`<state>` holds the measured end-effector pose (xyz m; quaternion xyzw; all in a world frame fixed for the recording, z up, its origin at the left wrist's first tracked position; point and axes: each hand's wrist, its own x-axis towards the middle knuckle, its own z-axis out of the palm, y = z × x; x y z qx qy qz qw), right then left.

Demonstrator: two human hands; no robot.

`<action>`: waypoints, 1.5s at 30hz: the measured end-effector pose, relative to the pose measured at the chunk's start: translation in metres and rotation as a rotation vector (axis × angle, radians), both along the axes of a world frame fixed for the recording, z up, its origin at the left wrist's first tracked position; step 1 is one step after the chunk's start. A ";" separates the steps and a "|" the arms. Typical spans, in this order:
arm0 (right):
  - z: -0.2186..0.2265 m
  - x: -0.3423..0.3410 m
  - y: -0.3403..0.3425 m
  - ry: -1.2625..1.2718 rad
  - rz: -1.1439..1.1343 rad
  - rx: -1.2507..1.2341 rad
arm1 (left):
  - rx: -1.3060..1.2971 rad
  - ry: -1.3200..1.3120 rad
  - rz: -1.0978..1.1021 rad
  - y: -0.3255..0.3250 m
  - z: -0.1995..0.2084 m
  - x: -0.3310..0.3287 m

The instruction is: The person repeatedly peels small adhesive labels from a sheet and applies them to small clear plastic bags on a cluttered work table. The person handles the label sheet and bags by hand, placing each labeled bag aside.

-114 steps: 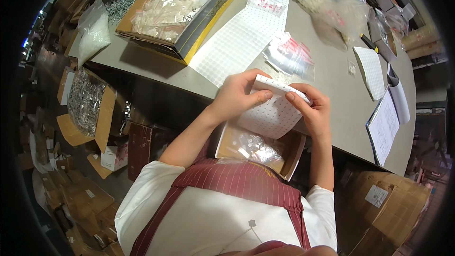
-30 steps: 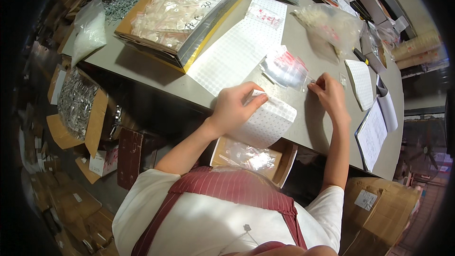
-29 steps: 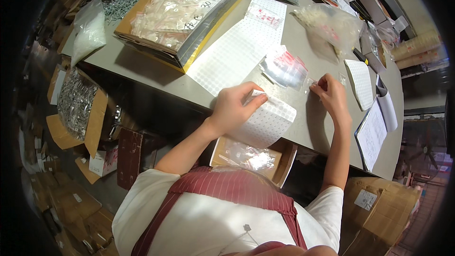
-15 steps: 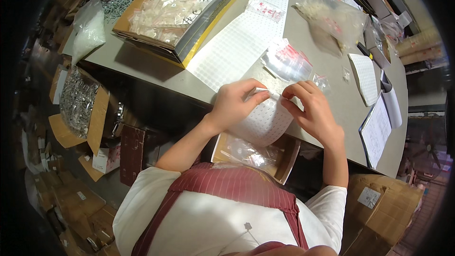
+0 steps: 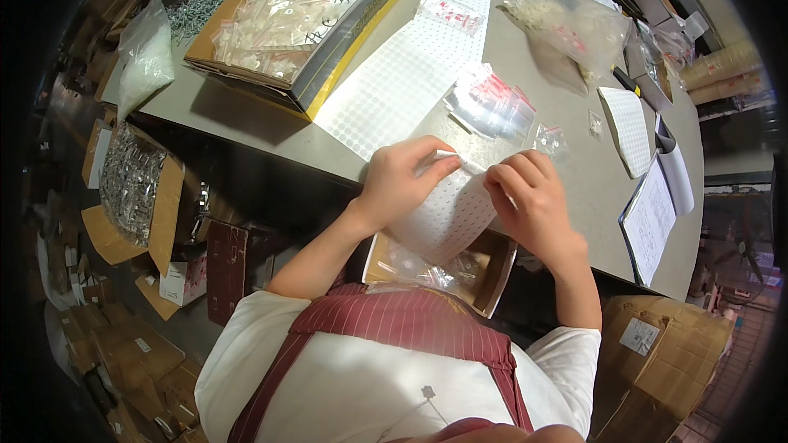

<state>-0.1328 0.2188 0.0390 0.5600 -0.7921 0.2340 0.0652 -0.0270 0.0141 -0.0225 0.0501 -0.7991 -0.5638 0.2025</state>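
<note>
A white sheet with rows of small round spots (image 5: pixel 447 217), likely stickers, curves down between my hands over the table's front edge. My left hand (image 5: pixel 402 184) pinches its folded upper edge between thumb and fingers. At the sheet's upper right, the fingers of my right hand (image 5: pixel 529 201) are bent together on the edge; their tips are partly hidden. Below the sheet, an open cardboard box (image 5: pixel 502 279) holds clear plastic bags (image 5: pixel 431 267). Just beyond my hands lie a fanned stack of clear zip bags (image 5: pixel 491 105) and a small filled bag (image 5: pixel 550 141).
More spotted sheets (image 5: pixel 382 86) lie flat on the grey table (image 5: pixel 566 221). A large carton of filled bags (image 5: pixel 308 98) stands left, near a bag of white pieces (image 5: pixel 148 61). At right are a clipboard (image 5: pixel 648 217), another sheet (image 5: pixel 625 127) and a bulky plastic bag (image 5: pixel 566 25).
My right hand has shifted slightly down, and its fingers have curled closer together. The sheet's upper edge shows more between my hands. My left hand keeps its pinch.
</note>
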 end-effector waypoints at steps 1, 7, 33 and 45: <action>0.004 -0.004 0.002 -0.047 0.026 -0.002 | 0.002 0.003 0.006 0.000 0.000 0.000; 0.000 -0.099 0.021 -0.748 -0.310 -0.016 | 0.032 0.067 0.034 0.001 -0.002 -0.002; -0.010 -0.106 0.003 -0.552 -0.219 0.138 | 0.036 0.045 0.031 0.000 0.000 -0.001; -0.030 -0.095 0.019 -0.204 -0.463 0.122 | -0.001 0.079 0.055 0.001 -0.003 0.000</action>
